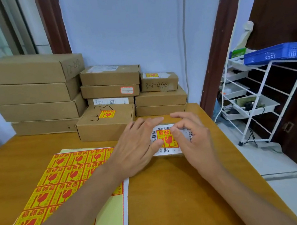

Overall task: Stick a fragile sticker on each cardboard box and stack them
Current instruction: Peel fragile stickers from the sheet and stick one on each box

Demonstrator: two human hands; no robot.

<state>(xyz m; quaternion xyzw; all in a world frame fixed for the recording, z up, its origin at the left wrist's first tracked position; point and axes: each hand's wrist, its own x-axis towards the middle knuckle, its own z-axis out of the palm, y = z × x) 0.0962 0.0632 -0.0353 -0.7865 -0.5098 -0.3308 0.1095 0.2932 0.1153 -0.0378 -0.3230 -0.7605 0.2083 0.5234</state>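
Note:
A small cardboard box (167, 152) with a white shipping label lies on the wooden table, mostly covered by both hands. A yellow and red fragile sticker (166, 138) sits on that label. My left hand (138, 146) rests flat on the box's left side, its thumb touching the sticker. My right hand (193, 137) lies on the right side, thumb pressing the sticker's upper right corner. A sheet of fragile stickers (59, 180) lies under my left forearm. Behind, a box (106, 122) bearing a sticker stands on the table.
Stacks of cardboard boxes (30, 92) line the wall at the back, one small box (159, 81) with a sticker on top. The table's right edge (241, 157) drops to the floor. A white wire rack (264, 95) with a blue basket (277, 52) stands to the right.

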